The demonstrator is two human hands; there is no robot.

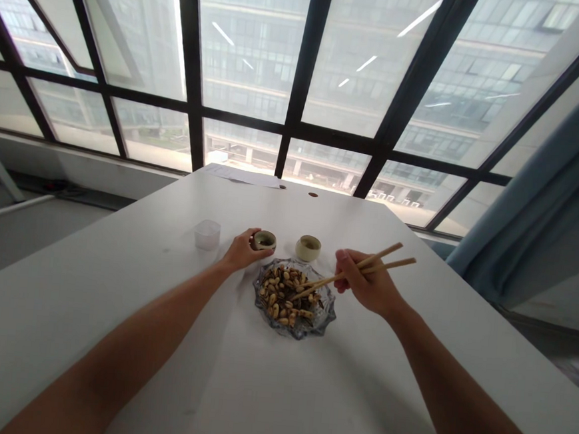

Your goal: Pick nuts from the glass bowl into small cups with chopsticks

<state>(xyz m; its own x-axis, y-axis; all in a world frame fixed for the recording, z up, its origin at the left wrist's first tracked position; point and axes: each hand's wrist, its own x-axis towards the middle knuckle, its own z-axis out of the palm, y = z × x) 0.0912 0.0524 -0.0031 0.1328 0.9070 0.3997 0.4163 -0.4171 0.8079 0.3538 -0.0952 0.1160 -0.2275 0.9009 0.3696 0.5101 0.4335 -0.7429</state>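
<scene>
My left hand [243, 248] is closed around a small ceramic cup [265, 240], with something dark inside it. Between the fingers of my right hand [365, 280] is a pair of wooden chopsticks [376, 262]. Their tips reach into a mix of nuts and seeds [283, 293] that fills a scalloped glass plate [330, 317]; whether the tips pinch a piece I cannot tell. A second pale cup [308, 248] stands upright just behind the plate, between my two hands.
A clear plastic container [207, 235] stands left of my left hand on the white table [168, 361]. Paper sheets [242, 175] lie at the far edge, near two round holes in the tabletop. Behind are large windows, with a blue curtain [545, 210] to the right.
</scene>
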